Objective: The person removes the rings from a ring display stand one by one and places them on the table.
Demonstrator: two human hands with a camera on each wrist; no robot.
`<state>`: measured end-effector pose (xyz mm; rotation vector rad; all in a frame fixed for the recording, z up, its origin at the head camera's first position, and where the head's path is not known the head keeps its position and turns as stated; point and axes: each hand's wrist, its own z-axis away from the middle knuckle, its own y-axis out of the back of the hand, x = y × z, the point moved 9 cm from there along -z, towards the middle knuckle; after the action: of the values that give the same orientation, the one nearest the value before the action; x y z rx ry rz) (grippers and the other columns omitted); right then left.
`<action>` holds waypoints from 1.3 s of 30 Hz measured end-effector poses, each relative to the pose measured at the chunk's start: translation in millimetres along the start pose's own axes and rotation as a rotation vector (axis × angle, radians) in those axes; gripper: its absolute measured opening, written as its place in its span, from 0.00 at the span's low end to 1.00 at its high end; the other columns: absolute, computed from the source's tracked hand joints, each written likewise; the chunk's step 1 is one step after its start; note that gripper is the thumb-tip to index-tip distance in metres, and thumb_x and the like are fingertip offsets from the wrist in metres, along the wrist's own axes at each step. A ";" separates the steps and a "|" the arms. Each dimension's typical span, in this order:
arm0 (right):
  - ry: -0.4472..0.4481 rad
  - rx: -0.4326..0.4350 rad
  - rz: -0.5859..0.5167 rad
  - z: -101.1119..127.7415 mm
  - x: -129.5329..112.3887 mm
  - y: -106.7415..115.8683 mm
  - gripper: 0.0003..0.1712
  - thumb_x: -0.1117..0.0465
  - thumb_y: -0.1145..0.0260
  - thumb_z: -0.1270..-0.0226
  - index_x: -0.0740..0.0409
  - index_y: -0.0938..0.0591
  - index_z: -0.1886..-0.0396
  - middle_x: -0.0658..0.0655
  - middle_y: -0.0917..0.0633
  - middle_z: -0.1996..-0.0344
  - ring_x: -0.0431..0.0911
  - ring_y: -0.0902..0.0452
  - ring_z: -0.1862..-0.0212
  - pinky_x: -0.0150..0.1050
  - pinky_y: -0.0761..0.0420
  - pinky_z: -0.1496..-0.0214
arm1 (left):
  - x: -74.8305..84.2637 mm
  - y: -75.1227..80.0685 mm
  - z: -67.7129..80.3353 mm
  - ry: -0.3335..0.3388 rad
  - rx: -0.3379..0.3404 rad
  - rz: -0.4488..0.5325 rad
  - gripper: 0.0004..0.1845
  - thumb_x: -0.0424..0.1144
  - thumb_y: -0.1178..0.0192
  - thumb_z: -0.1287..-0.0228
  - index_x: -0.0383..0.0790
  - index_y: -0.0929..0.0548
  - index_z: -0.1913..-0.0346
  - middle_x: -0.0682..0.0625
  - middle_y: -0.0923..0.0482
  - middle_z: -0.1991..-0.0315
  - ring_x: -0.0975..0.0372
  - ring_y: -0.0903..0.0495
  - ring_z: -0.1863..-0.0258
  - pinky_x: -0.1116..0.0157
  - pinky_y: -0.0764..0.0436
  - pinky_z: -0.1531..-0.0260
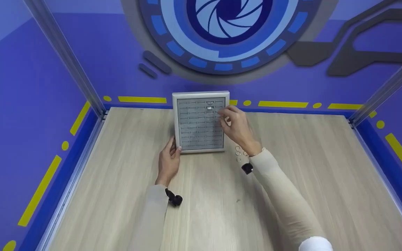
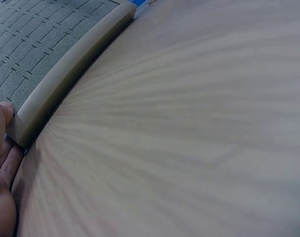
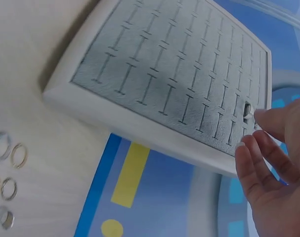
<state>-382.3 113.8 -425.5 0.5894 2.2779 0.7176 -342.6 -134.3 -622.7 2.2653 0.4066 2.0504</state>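
A ring display tray (image 1: 201, 122) with a grey slotted pad and a pale frame stands tilted upright against the back wall. My left hand (image 1: 169, 160) grips its lower left corner, thumb (image 2: 7, 111) on the front and fingers behind. Two silver rings (image 1: 210, 108) sit in slots near the top, one above the other. My right hand (image 1: 236, 125) hovers at the tray's upper right edge, fingers loosely bent. In the right wrist view, the thumb (image 3: 271, 123) overlaps a ring (image 3: 247, 112) in its slot. Nothing shows between the fingers.
Several loose silver and gold rings (image 3: 19, 155) lie on the wooden table (image 1: 204, 202), right of the tray and beside my right wrist. Blue panelled walls (image 1: 145, 87) close off the back and sides, with metal posts (image 1: 72, 55) at the corners.
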 end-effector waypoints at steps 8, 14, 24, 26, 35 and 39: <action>-0.010 0.064 0.008 -15.6 -0.7 -11.7 0.07 0.75 0.29 0.31 0.67 0.10 0.56 0.62 0.13 0.60 0.50 0.18 0.65 0.39 0.15 0.66 | 0.8 0.5 0.4 -0.003 0.001 -0.005 0.34 0.36 0.43 0.17 0.38 0.40 0.15 0.40 0.32 0.20 0.49 0.26 0.25 0.60 0.22 0.25; -0.050 0.098 -0.006 -19.2 4.6 -20.0 0.08 0.75 0.30 0.29 0.68 0.10 0.54 0.63 0.15 0.56 0.52 0.12 0.57 0.36 0.07 0.58 | 1.0 -2.6 0.5 -0.005 -0.005 -0.004 0.34 0.36 0.43 0.17 0.38 0.40 0.15 0.41 0.33 0.20 0.50 0.26 0.25 0.60 0.22 0.24; -0.063 0.094 0.045 -22.5 4.4 -29.3 0.08 0.71 0.29 0.27 0.67 0.10 0.52 0.62 0.17 0.55 0.52 0.12 0.56 0.37 0.07 0.55 | 2.3 -2.4 0.1 -0.008 -0.010 -0.015 0.34 0.36 0.44 0.16 0.36 0.42 0.15 0.39 0.34 0.19 0.49 0.28 0.23 0.61 0.23 0.24; -0.050 0.101 0.058 -23.0 3.8 -31.3 0.07 0.69 0.29 0.26 0.66 0.10 0.53 0.62 0.17 0.56 0.51 0.13 0.56 0.38 0.07 0.55 | 2.4 -1.5 0.2 -0.012 -0.006 -0.022 0.34 0.35 0.44 0.16 0.35 0.42 0.15 0.38 0.35 0.19 0.48 0.28 0.23 0.60 0.23 0.24; -0.009 0.119 0.096 -22.9 -0.3 -32.3 0.07 0.67 0.33 0.22 0.65 0.10 0.56 0.62 0.16 0.56 0.53 0.14 0.56 0.43 0.08 0.53 | 1.7 -0.9 0.2 -0.040 -0.011 -0.023 0.34 0.34 0.44 0.17 0.33 0.43 0.16 0.37 0.37 0.18 0.48 0.28 0.24 0.60 0.24 0.24; 0.003 0.117 0.092 -22.7 -0.8 -32.0 0.07 0.68 0.34 0.21 0.65 0.10 0.55 0.61 0.16 0.55 0.53 0.14 0.54 0.44 0.08 0.51 | -0.9 -0.7 -0.5 -0.022 -0.011 -0.032 0.34 0.35 0.44 0.16 0.36 0.42 0.15 0.39 0.36 0.18 0.50 0.28 0.23 0.62 0.24 0.24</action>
<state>-404.5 82.0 -431.1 0.7524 2.3191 0.6320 -343.3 -133.9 -623.6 2.2583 0.4256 2.0057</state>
